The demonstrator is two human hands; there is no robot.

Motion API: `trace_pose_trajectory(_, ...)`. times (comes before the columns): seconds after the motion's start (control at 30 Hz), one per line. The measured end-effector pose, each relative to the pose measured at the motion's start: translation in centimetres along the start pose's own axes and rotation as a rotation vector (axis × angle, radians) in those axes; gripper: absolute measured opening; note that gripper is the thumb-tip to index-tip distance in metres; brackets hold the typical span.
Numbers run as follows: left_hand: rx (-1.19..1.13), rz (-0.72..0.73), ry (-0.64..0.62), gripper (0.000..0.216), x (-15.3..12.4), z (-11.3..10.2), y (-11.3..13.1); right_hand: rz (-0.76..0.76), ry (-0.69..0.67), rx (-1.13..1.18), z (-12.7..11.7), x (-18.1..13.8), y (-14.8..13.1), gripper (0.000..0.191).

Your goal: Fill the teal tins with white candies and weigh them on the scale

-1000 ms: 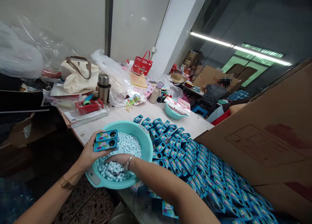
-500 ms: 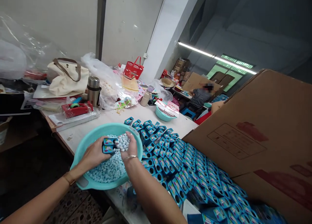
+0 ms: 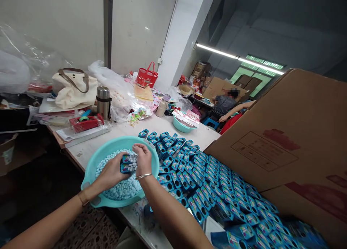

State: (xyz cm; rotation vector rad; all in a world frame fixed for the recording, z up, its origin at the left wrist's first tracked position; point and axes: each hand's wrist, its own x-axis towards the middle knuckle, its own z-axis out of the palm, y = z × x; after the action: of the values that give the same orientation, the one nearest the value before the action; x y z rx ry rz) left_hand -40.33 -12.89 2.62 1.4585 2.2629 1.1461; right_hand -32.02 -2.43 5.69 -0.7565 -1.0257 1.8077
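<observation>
Over a turquoise basin point(image 3: 90, 169) of small pale blue candy-like pellets point(image 3: 121, 191), my left hand point(image 3: 112, 171) is closed around two small blue boxes point(image 3: 125, 167) held side by side. Pale pellets heap at the round openings of these boxes. Right beside them, my right hand point(image 3: 143, 160) has its fingers curled in; what lies inside them, if anything, is hidden. Many more blue boxes point(image 3: 187, 180) stand packed in rows to the right of the basin, with dark round openings in their tops.
A large cardboard carton point(image 3: 284, 144) rises on the right. Behind the basin are a red tape dispenser point(image 3: 86, 122), a steel flask point(image 3: 103, 102), a bottle point(image 3: 162, 106) and a smaller turquoise bowl point(image 3: 184, 126). Farther back sits a person point(image 3: 225, 104); another person's arm point(image 3: 235, 110) shows beside the carton.
My right hand has gone from cupped palm-up with a heap of pellets to curled fingers beside the boxes. The boxes moved slightly right, and pellets now cover their openings.
</observation>
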Motion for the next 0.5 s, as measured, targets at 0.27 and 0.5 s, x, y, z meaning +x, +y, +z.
trace_pose_trajectory(0.27,-0.046,0.007,-0.053,0.07,0.0,-0.5,0.1,0.008,-0.006,-0.053,0.0,0.0,0.2,0.015)
trace_pose_trajectory(0.5,-0.093,0.001,-0.13,0.07,-0.6,-0.7,-0.5,0.025,0.019,-0.117,-1.1,0.8,1.7,0.016)
